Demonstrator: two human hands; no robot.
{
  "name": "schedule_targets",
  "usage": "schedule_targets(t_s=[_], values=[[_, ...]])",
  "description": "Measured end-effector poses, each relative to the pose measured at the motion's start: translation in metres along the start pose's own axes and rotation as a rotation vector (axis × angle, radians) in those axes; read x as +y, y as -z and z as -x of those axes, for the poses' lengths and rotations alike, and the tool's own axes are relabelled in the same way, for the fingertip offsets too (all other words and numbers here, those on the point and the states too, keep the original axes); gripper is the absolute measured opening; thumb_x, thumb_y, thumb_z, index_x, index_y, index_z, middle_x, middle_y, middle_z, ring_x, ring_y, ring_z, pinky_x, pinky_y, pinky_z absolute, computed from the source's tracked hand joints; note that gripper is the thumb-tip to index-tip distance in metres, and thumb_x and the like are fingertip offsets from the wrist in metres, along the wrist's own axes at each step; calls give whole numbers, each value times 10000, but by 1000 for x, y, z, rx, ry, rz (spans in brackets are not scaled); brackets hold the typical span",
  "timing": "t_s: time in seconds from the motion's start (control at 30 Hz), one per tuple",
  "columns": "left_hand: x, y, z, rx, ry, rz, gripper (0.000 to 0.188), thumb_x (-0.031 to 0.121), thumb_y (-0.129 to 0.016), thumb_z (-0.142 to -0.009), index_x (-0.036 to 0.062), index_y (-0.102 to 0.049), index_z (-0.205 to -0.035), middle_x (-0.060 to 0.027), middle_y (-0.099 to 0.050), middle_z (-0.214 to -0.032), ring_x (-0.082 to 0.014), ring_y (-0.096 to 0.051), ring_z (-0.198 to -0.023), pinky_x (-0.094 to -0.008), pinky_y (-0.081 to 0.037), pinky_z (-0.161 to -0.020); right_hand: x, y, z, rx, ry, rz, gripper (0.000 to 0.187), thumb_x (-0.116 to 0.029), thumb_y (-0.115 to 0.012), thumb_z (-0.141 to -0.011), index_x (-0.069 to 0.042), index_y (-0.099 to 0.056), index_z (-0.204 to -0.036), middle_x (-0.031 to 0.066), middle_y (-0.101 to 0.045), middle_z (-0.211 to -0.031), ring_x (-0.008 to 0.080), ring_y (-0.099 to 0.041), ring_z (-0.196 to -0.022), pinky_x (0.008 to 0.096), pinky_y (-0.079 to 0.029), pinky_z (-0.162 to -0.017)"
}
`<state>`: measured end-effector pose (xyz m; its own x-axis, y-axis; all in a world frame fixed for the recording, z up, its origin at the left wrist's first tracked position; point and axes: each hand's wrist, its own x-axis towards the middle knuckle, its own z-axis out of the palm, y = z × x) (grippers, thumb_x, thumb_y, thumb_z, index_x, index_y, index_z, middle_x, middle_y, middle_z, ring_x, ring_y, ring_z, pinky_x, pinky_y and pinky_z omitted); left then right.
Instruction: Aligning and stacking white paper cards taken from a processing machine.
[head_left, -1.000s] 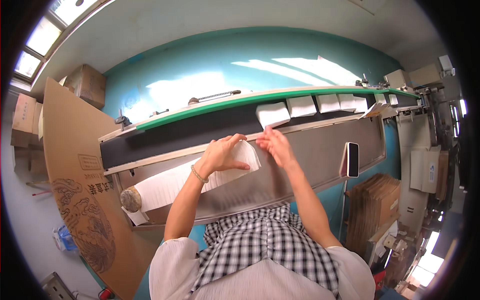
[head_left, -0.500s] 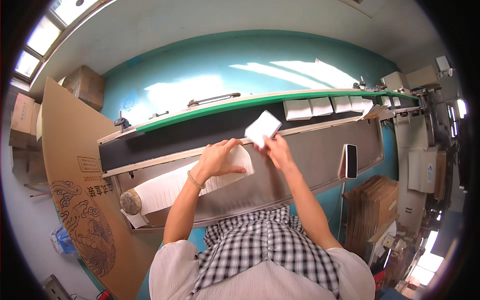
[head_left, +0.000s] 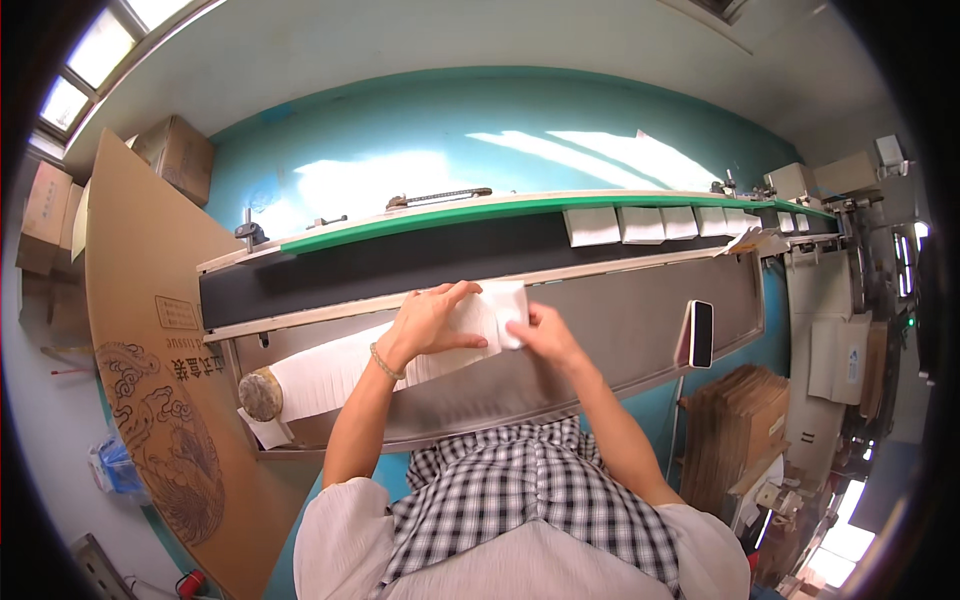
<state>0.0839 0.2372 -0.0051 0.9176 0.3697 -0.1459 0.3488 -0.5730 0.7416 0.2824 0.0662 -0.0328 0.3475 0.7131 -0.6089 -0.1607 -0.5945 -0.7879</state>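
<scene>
A long row of white folded tissues point(head_left: 335, 365) lies slantwise on the metal tray, with a round stone-like weight point(head_left: 261, 396) at its left end. My left hand point(head_left: 437, 322) is wrapped over the right part of this row, fingers on its far side and thumb on its near side. At the row's right end, my right hand point(head_left: 545, 336) pinches a white tissue stack point(head_left: 511, 305), its thumb against the near face. That stack sits against or very close to the row; I cannot tell whether they touch. The right fingers are partly hidden and slightly blurred.
Beyond the metal tray point(head_left: 640, 305) runs a black conveyor belt point(head_left: 400, 265) with a green rail point(head_left: 420, 222). Several white tissue stacks point(head_left: 592, 227) stand on its right part. A phone point(head_left: 702, 334) is at the tray's right. A large cardboard sheet point(head_left: 150, 300) stands left; flattened cartons point(head_left: 735, 425) lie right.
My right hand has brought the tissue stack from the belt's near edge down to the row's right end. My left hand stays on the row.
</scene>
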Motion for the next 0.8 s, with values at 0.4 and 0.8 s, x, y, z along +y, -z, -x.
schedule_targets(t_s=[0.4,0.8], values=[[-5,3,5,73,-39,-108,839,578,-879,-681,142,-597,-1340,-133,-701,-1264,-355,-701,-1082,-455,-561,-910,7,-44,8,-6,29,-272,408,-305,-696,-1011,-1,-620,-1273,72,-707,-1079,122,-649,-947,288,-534,-814],[-11,7,3,47,-6,53,770,545,-882,-702,111,-609,-1277,-156,-705,-1224,-367,-686,-1107,-439,-562,-917,-18,-42,-11,89,102,-96,384,-335,-652,-1038,-19,-607,-1252,87,-692,-1032,132,-670,-860,264,-539,-760]])
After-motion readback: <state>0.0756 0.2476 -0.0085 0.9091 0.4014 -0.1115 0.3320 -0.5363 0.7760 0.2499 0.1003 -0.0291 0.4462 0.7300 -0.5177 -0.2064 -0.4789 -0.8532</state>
